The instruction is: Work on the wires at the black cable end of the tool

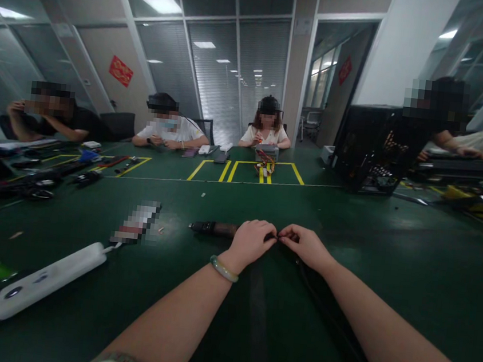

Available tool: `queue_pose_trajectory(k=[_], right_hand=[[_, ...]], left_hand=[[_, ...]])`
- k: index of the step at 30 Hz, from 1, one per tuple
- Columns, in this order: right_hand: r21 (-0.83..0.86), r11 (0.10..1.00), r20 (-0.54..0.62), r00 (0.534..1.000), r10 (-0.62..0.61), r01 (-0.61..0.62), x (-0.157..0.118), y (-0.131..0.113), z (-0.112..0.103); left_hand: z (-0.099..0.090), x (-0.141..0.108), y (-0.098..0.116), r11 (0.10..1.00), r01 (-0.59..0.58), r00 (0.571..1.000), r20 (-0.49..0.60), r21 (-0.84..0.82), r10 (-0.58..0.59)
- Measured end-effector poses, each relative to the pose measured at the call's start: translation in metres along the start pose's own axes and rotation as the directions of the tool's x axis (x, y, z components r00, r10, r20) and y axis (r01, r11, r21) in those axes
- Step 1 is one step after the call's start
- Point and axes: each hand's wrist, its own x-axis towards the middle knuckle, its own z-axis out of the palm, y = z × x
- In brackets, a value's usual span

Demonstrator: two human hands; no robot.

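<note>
Dark tool (217, 229) is grasped near its rear by left hand (253, 241); perhaps cord (321, 304) tip is pinched by right hand (307, 248); likely rigid, weighty; best held mid-barrel.

**Green table, yellow tape, black and brown tool**

So the tabletop (217, 328) is deep green, crossed by bright yellow tape lines (297, 173). The tool (223, 230) goes black at the front, then a dull brown barrel, and the cord (319, 304) is plain black. Bracelet's (223, 269) a pale milky green. Power strip (56, 279): white with dark markings. PC case (374, 152) is black, grey box (267, 151) has red and yellow wires (265, 167), and the door diamond (120, 71) is red with gold patterning.
</note>
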Motion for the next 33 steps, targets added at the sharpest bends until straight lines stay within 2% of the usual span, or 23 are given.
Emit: queue_pose_trajectory(k=[11, 19, 27, 33], right_hand=[[-0.045, 0.999, -0.050, 0.999, -0.018, 0.016, -0.003, -0.011, 0.002], [-0.062, 0.998, -0.012, 1.000, 0.020, -0.021, -0.004, -0.013, 0.000], [-0.192, 0.980, 0.079, 0.994, 0.073, -0.056, -0.008, -0.012, -0.005], [-0.112, 0.992, 0.076, 0.995, 0.065, -0.057, -0.005, -0.010, -0.004]], left_hand=[[0.002, 0.003, -0.001, 0.999, 0.022, 1.000, 0.008, -0.034, -0.022], [0.000, 0.004, 0.001, 0.999, 0.033, 0.999, 0.024, -0.014, -0.032], [0.002, 0.004, 0.000, 1.000, 0.028, 0.999, 0.030, -0.006, -0.027], [0.002, 0.004, 0.000, 1.000, 0.028, 0.999, 0.025, -0.015, -0.028]])
